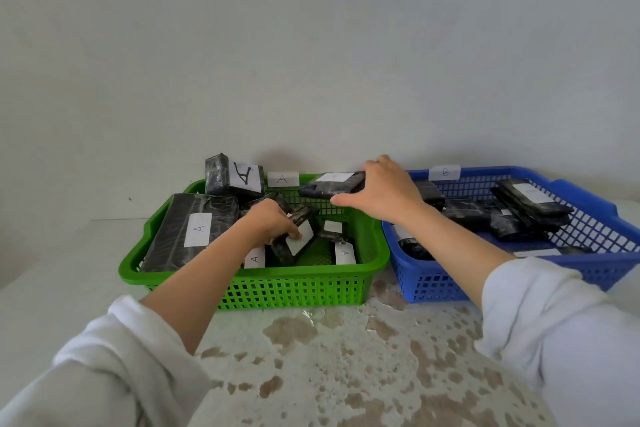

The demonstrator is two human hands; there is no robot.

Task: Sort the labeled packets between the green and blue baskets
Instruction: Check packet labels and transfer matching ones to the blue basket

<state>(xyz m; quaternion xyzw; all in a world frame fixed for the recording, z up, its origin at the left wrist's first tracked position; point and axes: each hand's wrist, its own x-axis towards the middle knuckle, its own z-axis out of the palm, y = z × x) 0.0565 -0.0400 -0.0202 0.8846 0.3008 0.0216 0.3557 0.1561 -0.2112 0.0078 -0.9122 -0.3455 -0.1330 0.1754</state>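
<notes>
Seen from the head camera, two bare hands work over a pair of slotted baskets pushed against a pale wall. At centre frame the left hand (273,222) reaches into the green basket (249,279), its fingers closed around a small black-wrapped packet (298,237) that stands tilted with its white label facing the camera; the letter on that label cannot be read. Just right of centre, the right hand (384,194) rests on a flat dark packet (332,184) perched on the far rim where the green basket meets the blue basket (588,267); the thumb is spread wide and the fingertips curl over the far edge, out of sight, so a firm grip cannot be confirmed.

The packets look like light, fairly stiff blocks in crinkled, glossy film, probably slick, so a pinch across the short sides should hold better than a grip on the flat faces. A large packet marked A (188,232) lies at the left of the green basket, and another marked A (235,177) leans at its far corner. Tags reading A (283,179) and B (444,172) sit on the far rims.

Several labels in the blue basket, at the right of the frame, are blurred or turned away. The forearms hide part of both baskets' contents, and white sleeves (104,367) fill the lower corners.
</notes>
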